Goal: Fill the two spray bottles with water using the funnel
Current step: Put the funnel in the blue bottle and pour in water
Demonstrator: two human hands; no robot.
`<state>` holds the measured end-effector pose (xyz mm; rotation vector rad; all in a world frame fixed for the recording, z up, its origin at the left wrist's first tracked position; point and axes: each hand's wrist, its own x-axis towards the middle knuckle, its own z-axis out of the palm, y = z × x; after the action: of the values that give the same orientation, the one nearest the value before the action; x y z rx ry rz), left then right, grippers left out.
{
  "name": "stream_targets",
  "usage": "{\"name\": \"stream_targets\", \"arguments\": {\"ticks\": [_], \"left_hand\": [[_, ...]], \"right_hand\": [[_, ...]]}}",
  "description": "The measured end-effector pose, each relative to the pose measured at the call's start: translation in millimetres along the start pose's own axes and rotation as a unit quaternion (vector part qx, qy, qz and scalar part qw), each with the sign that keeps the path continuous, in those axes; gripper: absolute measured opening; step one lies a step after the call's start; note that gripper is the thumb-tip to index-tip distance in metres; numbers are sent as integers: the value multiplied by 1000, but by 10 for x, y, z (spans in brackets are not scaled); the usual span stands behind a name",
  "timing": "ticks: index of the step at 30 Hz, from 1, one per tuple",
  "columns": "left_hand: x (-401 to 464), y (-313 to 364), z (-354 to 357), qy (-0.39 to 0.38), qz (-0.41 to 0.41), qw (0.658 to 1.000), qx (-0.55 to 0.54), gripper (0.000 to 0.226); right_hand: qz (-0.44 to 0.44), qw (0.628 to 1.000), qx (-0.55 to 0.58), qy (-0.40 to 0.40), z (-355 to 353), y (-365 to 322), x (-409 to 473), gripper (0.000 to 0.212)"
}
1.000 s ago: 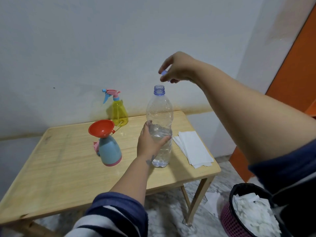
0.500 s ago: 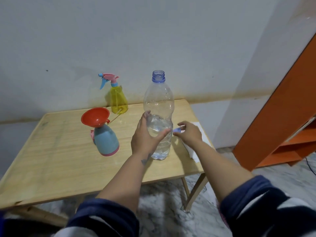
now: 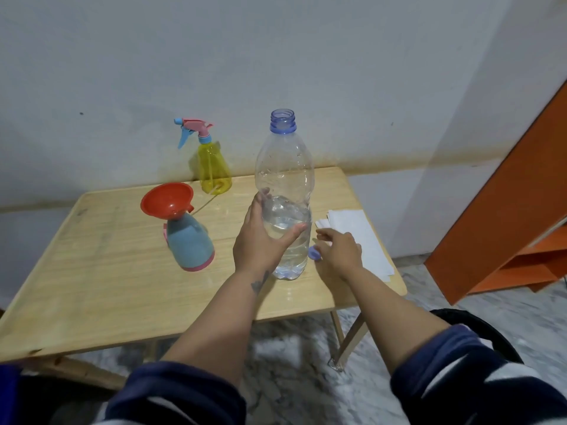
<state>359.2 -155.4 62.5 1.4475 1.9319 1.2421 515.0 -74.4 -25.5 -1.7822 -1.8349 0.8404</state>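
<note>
Since a moment ago, right hand (image 3: 339, 251) has lowered the blue cap (image 3: 314, 252) toward the tabletop (image 3: 92, 277), pinching it just beside the water bottle (image 3: 284, 191). Left hand (image 3: 260, 237) grips that uncapped, part-filled bottle near the right edge. Blue spray bottle (image 3: 190, 243) carries the red funnel (image 3: 167, 200); yellow spray bottle (image 3: 211, 165) stands at the back edge.

Red funnel (image 3: 167, 200), blue spray bottle (image 3: 190, 242), yellow spray bottle (image 3: 213, 170), clear water bottle (image 3: 283, 179), white napkins (image 3: 360, 237)

Head view: near, angled down over table (image 3: 92, 286), probably standing.
</note>
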Motion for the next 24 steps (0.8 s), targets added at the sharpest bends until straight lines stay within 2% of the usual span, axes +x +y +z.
{"name": "stream_targets", "arguments": {"ticks": [4,7,11,16,18,22,24], "left_hand": [[-14,-4,-13,-20,2,1000,-16,97],[-13,-15,-33,-39,-5,998,-47,104],[-20,-122,-63,-67,-23,995,-72,107],[-91,-240,-139,-94,-48,988,-111,97],[-99,-245,-149,-103,-52,985,-126,95],[-118,-316,-188,-113,-55,985,-120,94],[-163,-453,-241,-89,-56,989,-106,89]], "right_hand": [[-76,974,209,45,-396,-518,-150,23],[-139,935,327,15,-613,-844,-335,37],[-160,932,320,-57,-623,-992,-521,69],[-132,962,237,-38,-469,-1114,-633,100],[-130,963,236,-6,-367,-1159,-614,99],[-124,960,243,60,-253,-1204,-569,74],[-133,963,226,69,-252,-1202,-560,71]]}}
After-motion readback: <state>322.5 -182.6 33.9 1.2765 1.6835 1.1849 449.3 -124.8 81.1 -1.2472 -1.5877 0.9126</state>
